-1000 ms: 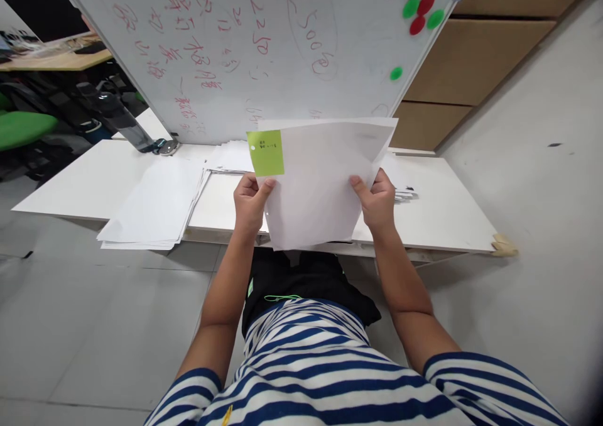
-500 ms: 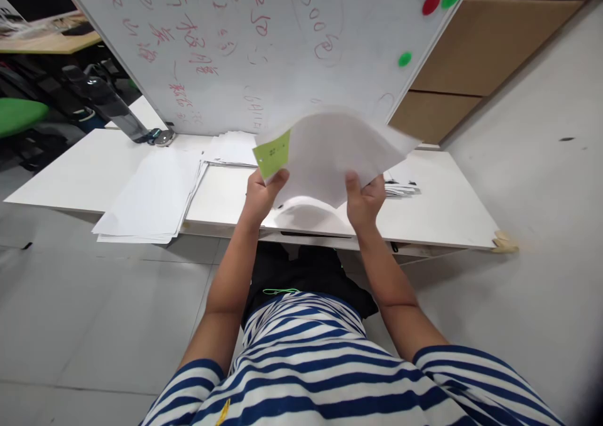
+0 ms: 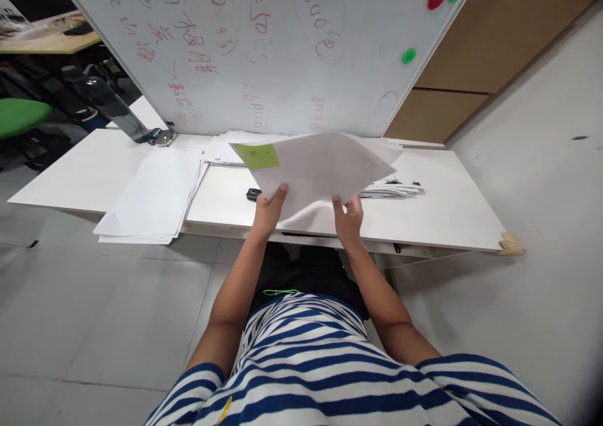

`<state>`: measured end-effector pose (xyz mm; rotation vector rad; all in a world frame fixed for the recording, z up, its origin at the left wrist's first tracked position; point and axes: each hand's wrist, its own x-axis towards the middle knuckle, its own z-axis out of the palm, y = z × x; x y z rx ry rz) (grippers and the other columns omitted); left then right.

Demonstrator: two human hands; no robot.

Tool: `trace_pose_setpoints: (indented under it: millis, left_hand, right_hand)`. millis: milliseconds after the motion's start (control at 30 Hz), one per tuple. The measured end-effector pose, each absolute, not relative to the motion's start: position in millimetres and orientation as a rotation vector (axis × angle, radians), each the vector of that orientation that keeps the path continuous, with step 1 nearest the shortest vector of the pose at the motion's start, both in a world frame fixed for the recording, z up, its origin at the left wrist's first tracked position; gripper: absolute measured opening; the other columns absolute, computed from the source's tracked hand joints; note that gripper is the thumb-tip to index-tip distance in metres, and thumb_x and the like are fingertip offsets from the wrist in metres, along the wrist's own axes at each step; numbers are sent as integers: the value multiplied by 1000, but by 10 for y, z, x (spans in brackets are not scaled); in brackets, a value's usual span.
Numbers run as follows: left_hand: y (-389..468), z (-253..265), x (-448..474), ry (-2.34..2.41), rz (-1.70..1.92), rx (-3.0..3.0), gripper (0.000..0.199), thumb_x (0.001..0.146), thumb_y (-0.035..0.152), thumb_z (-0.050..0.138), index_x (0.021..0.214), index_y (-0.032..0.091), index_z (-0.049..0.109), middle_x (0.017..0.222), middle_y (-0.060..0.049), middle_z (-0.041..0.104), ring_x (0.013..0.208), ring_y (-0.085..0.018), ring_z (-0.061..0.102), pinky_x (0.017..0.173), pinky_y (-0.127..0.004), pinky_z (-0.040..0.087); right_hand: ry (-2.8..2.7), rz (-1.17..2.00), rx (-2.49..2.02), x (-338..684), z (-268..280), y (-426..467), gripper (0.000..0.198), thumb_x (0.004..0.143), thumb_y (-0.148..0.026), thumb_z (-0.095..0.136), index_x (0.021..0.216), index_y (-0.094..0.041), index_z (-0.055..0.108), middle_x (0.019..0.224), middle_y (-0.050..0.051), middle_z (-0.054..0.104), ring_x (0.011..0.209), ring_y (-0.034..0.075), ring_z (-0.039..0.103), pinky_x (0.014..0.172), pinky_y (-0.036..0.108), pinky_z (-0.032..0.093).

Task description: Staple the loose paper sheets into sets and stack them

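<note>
Left hand (image 3: 268, 212) and right hand (image 3: 348, 220) pinch bowed white paper (image 3: 325, 165), green sticky note (image 3: 259, 156) corner pointing far-left; looks longest side to side tbh.

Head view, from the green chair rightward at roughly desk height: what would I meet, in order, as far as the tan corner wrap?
Green chair, left paper stack, small black object, left hand, right hand, right paper pile, tan corner wrap.
</note>
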<state>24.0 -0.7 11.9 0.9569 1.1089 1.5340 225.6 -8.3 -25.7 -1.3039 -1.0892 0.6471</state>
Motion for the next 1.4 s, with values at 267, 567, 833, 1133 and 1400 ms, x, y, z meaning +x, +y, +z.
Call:
trace_pose_setpoints:
  millis: [267,567,833,1133,1400]
  left_hand:
    - [-322,196,656,948,1497,472,54,83,45,76,129,20,61,133,-10,67,127,-28,61,113,-45,47]
    - [-93,-27,31,1452,909,2058,42,93,41,60,131,24,59,139,-12,60,137,-33,48,117,-53,35]
    - [561,-408,-638,1749,603,2354,47,86,44,69,125,19,61,118,-14,65,120,-34,55,102,-46,45]
    - [548,-533,-634,1773,725,2306,34,89,45,66,111,20,63,106,-12,64,101,-30,55,87,-42,47]
    - [461,-421,-533,1786,746,2242,46,95,55,51,128,27,63,122,-8,67,115,-27,58,102,-43,44]
  right_hand:
    - [-825,1045,-1239,2248,-471,-667,59,80,-64,68,122,-23,59,109,7,70,101,22,68,86,36,56]
    - [-677,968,-1403,3019,-744,-936,44,73,-58,78,91,-18,72,93,4,78,91,20,72,92,37,56]
    - [-712,1296,-1449,3609,-736,-1009,41,65,-49,87,94,-22,76,92,6,80,88,25,77,87,38,62]
    - [-777,1534,-1450,3466,-730,-958,39,72,-48,85,102,-25,77,101,5,80,93,27,77,90,41,62]
    - [-793,1569,-1388,3350,-720,-841,41,75,-46,83,108,-24,76,104,4,80,96,25,76,93,40,59]
